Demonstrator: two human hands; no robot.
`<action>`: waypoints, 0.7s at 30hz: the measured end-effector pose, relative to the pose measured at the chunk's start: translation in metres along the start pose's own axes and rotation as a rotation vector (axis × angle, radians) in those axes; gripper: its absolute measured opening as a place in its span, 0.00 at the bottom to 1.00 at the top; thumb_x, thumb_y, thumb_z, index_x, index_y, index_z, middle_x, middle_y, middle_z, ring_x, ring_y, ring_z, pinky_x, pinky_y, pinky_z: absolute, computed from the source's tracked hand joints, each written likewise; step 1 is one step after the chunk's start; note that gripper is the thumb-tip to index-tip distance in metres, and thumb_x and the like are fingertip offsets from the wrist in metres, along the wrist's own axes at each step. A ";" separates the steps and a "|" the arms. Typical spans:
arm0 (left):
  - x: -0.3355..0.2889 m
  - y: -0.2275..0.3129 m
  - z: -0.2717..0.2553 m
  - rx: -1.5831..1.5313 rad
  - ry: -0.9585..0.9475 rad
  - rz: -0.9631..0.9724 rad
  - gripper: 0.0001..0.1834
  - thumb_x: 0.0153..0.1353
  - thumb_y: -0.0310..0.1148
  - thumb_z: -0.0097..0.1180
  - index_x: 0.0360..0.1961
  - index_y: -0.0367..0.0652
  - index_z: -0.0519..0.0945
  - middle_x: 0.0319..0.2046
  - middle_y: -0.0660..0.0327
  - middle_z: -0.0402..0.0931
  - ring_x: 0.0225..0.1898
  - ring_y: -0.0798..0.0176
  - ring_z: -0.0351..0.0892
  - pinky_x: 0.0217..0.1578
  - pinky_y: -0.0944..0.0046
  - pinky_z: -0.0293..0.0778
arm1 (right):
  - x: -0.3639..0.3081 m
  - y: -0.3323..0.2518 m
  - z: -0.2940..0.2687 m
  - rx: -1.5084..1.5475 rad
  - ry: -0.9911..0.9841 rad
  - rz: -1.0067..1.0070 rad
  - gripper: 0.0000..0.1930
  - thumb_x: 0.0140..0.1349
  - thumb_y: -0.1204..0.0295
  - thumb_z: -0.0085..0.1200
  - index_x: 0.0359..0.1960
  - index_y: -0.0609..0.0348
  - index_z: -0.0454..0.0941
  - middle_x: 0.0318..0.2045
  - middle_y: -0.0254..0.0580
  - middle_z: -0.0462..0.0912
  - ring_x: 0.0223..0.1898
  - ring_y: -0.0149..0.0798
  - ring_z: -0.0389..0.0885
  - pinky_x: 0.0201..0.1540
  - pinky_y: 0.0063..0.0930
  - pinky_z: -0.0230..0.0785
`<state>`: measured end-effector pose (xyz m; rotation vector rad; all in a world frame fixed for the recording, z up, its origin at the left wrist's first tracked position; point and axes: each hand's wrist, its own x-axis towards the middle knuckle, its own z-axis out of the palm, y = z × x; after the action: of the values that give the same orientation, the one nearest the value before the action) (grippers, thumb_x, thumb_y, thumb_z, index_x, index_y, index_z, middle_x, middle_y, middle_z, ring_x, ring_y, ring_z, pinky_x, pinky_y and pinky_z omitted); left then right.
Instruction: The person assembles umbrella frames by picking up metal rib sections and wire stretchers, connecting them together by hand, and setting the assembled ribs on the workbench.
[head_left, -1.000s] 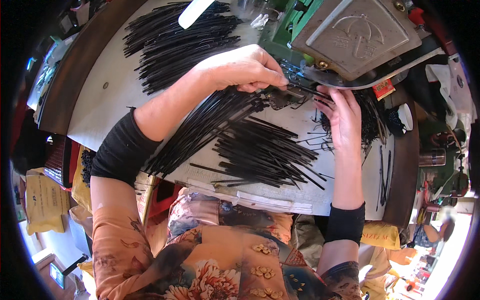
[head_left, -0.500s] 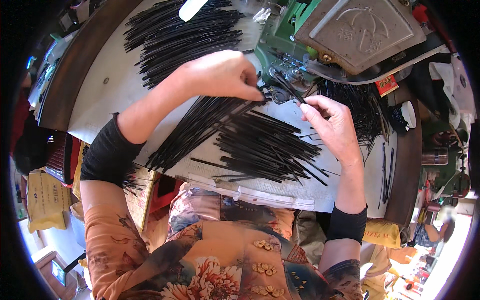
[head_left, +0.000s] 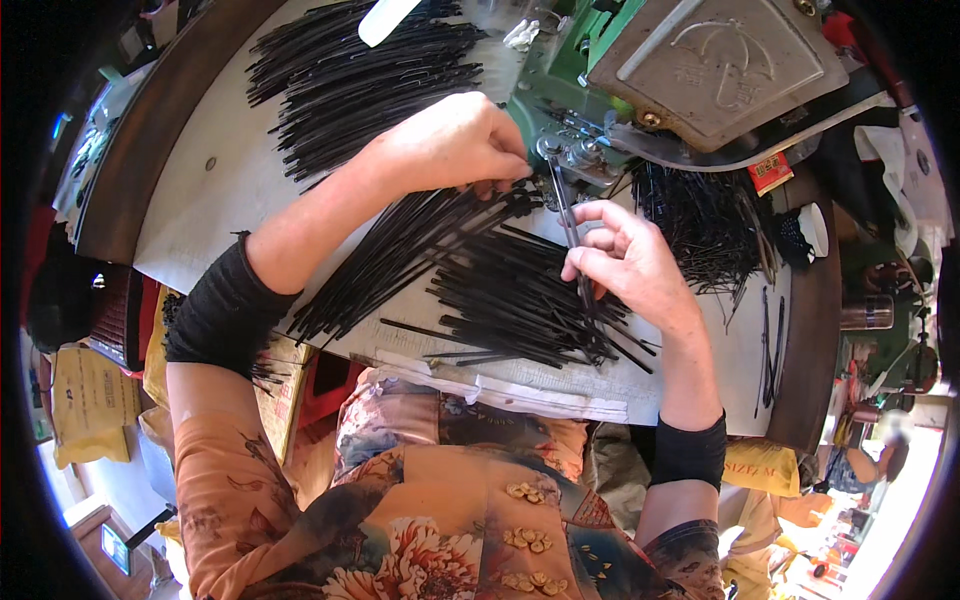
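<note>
My right hand (head_left: 625,255) pinches a thin black umbrella rib (head_left: 561,188) between thumb and fingers. The rib stands steeply across the picture, its upper end at the small metal parts of a green machine (head_left: 545,85). My left hand (head_left: 470,140) has its fingers curled together over the upper ends of a slanting bundle of black ribs (head_left: 385,255); what its fingertips hold, if anything, is hidden. Below my right hand lies a looser pile of black ribs (head_left: 510,295), partly under the held one.
A large heap of black ribs (head_left: 370,90) covers the table's far left, beside a white strip (head_left: 388,18). Right of the machine lie tangled thin black pieces (head_left: 690,225), a red packet (head_left: 769,173) and a white cup (head_left: 812,232). A brown rim (head_left: 815,340) borders the table.
My right hand has moved left and nearer to me, and the rib in it now stands steeper. My left hand has shifted slightly up, its fingers still curled.
</note>
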<state>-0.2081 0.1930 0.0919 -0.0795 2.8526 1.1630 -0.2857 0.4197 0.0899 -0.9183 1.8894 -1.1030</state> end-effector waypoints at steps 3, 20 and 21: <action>0.006 -0.002 0.005 -0.363 -0.013 -0.009 0.13 0.55 0.33 0.57 0.37 0.35 0.80 0.23 0.61 0.79 0.22 0.72 0.78 0.20 0.73 0.72 | -0.001 0.000 0.002 0.111 -0.032 0.044 0.19 0.57 0.76 0.49 0.51 0.63 0.64 0.26 0.38 0.79 0.26 0.23 0.75 0.25 0.15 0.68; 0.014 0.005 0.018 -0.827 0.018 -0.026 0.18 0.54 0.34 0.60 0.45 0.36 0.77 0.27 0.62 0.79 0.21 0.72 0.78 0.19 0.76 0.72 | -0.002 -0.001 0.009 0.329 0.043 0.013 0.21 0.57 0.75 0.50 0.51 0.67 0.61 0.27 0.42 0.79 0.26 0.28 0.77 0.26 0.18 0.70; 0.014 0.005 0.019 -0.827 0.018 -0.023 0.18 0.54 0.34 0.60 0.45 0.36 0.77 0.27 0.62 0.79 0.21 0.72 0.78 0.19 0.76 0.72 | -0.002 0.000 0.009 0.342 0.052 0.007 0.21 0.57 0.74 0.50 0.51 0.67 0.61 0.27 0.43 0.79 0.26 0.29 0.78 0.26 0.19 0.71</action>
<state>-0.2222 0.2097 0.0812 -0.1541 2.1669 2.2322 -0.2769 0.4175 0.0874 -0.6935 1.6725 -1.4032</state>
